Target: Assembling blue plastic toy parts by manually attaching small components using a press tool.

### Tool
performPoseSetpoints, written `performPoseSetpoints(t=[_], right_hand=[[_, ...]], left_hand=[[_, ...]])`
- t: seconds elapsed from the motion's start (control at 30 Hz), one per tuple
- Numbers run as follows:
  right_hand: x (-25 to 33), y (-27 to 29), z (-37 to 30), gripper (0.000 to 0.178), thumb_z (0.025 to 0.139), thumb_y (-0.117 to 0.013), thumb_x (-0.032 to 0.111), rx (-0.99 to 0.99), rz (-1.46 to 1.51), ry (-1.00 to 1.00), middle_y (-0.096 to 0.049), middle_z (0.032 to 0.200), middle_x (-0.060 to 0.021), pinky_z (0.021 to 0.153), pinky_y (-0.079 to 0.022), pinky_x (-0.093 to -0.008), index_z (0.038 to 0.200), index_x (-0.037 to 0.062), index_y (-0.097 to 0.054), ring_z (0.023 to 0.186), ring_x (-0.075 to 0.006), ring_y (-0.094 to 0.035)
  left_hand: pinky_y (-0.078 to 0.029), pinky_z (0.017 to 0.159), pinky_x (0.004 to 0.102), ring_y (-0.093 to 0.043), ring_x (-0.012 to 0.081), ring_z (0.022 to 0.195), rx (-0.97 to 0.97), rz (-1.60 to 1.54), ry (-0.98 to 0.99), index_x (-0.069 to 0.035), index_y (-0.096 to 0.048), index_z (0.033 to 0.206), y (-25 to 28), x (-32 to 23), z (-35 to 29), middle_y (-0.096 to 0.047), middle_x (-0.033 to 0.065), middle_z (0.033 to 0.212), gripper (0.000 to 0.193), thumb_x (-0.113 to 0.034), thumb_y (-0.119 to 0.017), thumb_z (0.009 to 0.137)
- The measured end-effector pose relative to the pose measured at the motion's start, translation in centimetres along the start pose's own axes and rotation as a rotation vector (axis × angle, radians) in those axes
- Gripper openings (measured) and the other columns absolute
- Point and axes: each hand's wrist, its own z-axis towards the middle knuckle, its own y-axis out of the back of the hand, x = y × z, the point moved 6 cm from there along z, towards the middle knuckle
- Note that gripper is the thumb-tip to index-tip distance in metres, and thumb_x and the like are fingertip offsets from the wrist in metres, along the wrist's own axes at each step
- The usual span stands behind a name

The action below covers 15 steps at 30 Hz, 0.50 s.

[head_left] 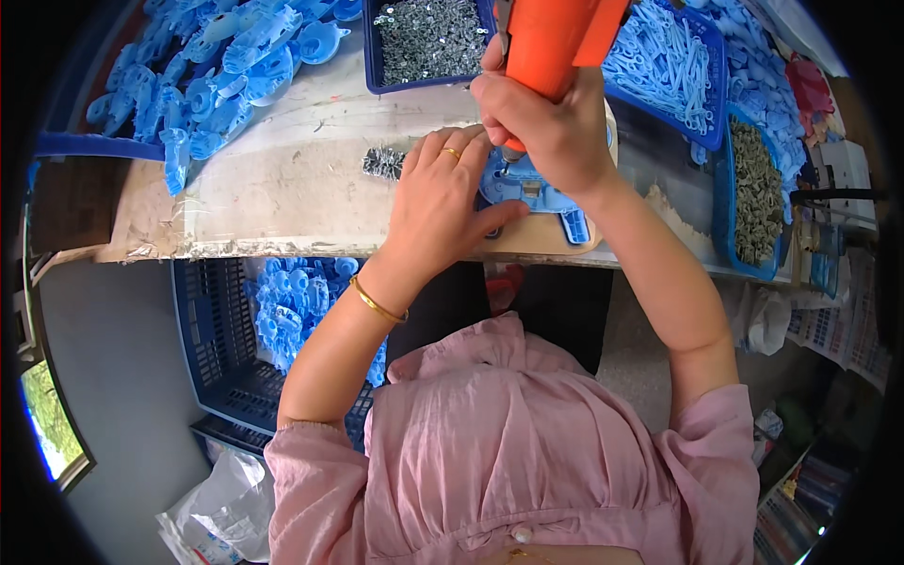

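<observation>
The right hand [557,132] grips an orange power screwdriver [551,52], its tip at a blue plastic part [556,200] near the table's [311,188] front edge; the left hand [438,193], thumb spread wide, rests against that part.

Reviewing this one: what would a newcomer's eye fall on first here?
Probably the bright orange power tool at the top centre, gripped in the right hand, its tip down at a blue plastic part by the left hand. Next, the heap of light-blue pieces at upper left, and the dark-blue tray of small metal pieces beside it.
</observation>
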Motion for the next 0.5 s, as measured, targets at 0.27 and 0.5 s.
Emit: performPoseSetpoints(t=[0.27,0.5], right_hand=[[-0.5,0.2,-0.4,0.015,0.088,-0.071,0.004,-0.105,-0.015,0.035,-0.062,0.071,-0.0028,0.052,-0.048,-0.0230,0.099,0.0003,-0.060,0.057,-0.0077,-0.059],[4.1,1.2,0.8,0.023,0.093,-0.072,0.014,0.051,-0.359,0.151,-0.068,0.083,-0.0031,0.064,-0.053,-0.0261,0.111,0.0021,-0.065,0.070,-0.0100,-0.064]], left_hand=[[-0.045,0.102,0.0433,-0.057,0.0321,0.116,-0.017,0.010,0.001,-0.001,-0.059,0.127,-0.2,-0.1,-0.1,-0.064,0.0124,0.126,0.074,-0.042,-0.086,0.071],[-0.045,0.101,0.0442,-0.057,0.0347,0.115,-0.084,-0.005,-0.021,-0.003,-0.057,0.132,1.3,-0.6,-0.3,-0.064,0.0139,0.126,0.073,-0.037,-0.085,0.074]])
